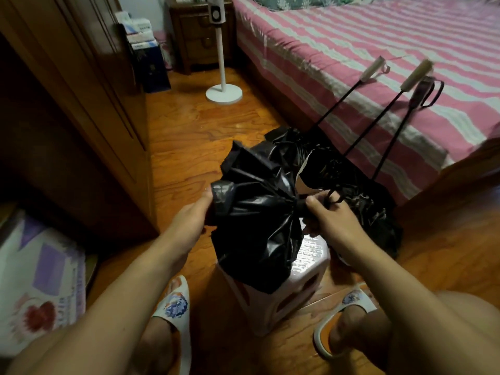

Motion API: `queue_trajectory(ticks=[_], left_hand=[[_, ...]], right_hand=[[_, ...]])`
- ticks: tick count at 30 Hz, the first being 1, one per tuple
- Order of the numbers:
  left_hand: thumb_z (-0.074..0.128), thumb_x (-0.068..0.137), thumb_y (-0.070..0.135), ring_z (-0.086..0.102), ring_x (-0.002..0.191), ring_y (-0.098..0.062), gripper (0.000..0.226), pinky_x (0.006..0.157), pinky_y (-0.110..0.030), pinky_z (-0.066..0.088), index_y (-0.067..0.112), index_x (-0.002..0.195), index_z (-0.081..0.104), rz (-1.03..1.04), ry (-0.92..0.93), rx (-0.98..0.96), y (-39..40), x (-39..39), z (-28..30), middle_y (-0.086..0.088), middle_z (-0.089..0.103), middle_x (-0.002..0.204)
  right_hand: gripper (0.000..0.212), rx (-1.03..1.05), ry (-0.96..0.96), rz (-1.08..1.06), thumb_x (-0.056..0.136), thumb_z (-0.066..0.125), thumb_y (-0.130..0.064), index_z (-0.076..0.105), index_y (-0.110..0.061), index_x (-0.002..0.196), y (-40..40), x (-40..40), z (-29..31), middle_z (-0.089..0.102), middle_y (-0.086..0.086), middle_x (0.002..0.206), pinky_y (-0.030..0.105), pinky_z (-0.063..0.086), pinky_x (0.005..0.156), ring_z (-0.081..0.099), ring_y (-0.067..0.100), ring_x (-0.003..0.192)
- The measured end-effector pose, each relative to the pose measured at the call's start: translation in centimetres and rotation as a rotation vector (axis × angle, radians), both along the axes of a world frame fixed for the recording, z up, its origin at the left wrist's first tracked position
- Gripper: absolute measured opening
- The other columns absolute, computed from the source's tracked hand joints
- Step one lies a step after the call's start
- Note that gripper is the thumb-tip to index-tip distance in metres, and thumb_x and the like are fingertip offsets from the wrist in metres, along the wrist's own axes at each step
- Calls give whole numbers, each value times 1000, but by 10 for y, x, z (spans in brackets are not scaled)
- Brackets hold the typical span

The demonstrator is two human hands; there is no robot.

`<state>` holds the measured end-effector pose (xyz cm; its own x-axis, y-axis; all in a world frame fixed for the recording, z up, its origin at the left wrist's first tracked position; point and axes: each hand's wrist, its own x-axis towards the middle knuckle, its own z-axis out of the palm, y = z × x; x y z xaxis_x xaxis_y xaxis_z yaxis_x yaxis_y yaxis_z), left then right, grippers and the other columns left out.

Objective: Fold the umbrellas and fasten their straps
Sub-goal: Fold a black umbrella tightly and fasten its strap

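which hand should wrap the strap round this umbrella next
Probably the right hand: it already pinches the gathered neck of the black umbrella. The left hand grips the canopy's far edge.

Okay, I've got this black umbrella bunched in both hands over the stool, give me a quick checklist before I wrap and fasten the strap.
1. Left hand holds the canopy end of the umbrella: ok.
2. Right hand grips the gathered neck: ok.
3. Canopy folded neat and tight: not ok, it flares in loose folds.
4. Strap located: cannot tell; a thin black loop shows at the right fingers.
5. Stool free beneath: ok.
6. Other umbrellas leaning against the bed folded: not ok, shafts are extended.
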<state>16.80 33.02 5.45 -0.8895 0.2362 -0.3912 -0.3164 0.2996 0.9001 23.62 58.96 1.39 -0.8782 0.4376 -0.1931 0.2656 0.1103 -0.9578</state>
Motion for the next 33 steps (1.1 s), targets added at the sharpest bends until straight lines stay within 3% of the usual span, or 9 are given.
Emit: queue_trajectory(ticks=[4,7,15,17,19,21,25,28,33], left_hand=[[39,88,77,57,115,-7,69,109,-31,36,22,112,73,14,11,42,3,1,-1,11,68,119],[61,101,34,65,88,1,15,74,-11,47,25,93,71,-37,126,-38,8,3,-7,14,70,93],[54,104,14,65,75,-22,17,70,-34,49,12,95,68,143,-74,-7,30,-26,-38,-9,70,90],[53,105,16,61,67,-20,15,64,-31,45,12,100,67,143,-111,-13,37,-33,-41,-8,68,85],[55,105,19,61,64,-17,15,64,-30,45,12,105,68,116,-162,0,45,-35,-43,-3,69,78],[55,105,22,60,57,-12,16,66,-30,47,15,105,69,67,-194,25,54,-33,-39,2,68,68],[50,107,26,74,77,-18,21,84,-37,55,12,112,65,-44,-173,76,70,-29,-23,-2,79,86],[54,102,48,73,96,-18,34,93,-39,53,19,113,65,-186,-92,-34,76,-23,-17,1,79,100],[73,90,45,70,87,-14,40,66,-27,50,23,118,56,-221,-51,-180,79,-12,-23,-1,71,103]], right_hand=[[31,-29,-109,-15,102,58,-29,59,2,103,-3,-10,-22,67,27,86,29,52,50,63,25,63],[32,-125,-218,10,103,56,-31,54,1,105,2,-11,-35,64,17,73,31,52,50,64,30,61],[34,-264,-493,-85,104,54,-37,61,-5,112,18,3,-49,66,14,80,29,51,55,65,24,59],[38,-90,-571,-94,101,56,-37,54,-6,123,18,6,-50,65,13,98,36,55,66,69,28,77],[50,344,-558,-123,97,59,-33,44,-10,139,20,8,-49,55,15,123,43,52,84,61,34,106],[39,648,-298,-154,94,58,-23,52,-11,131,17,11,-40,53,12,124,42,46,89,54,32,113],[18,508,-235,171,92,59,-16,72,-26,100,-6,15,-31,70,-2,92,33,51,73,63,16,82],[28,582,-348,313,94,57,-18,71,-23,117,-14,17,-40,71,2,112,38,54,91,64,21,104],[36,568,-487,241,93,60,-20,64,-24,129,4,12,-45,66,5,122,44,56,93,64,27,110]])
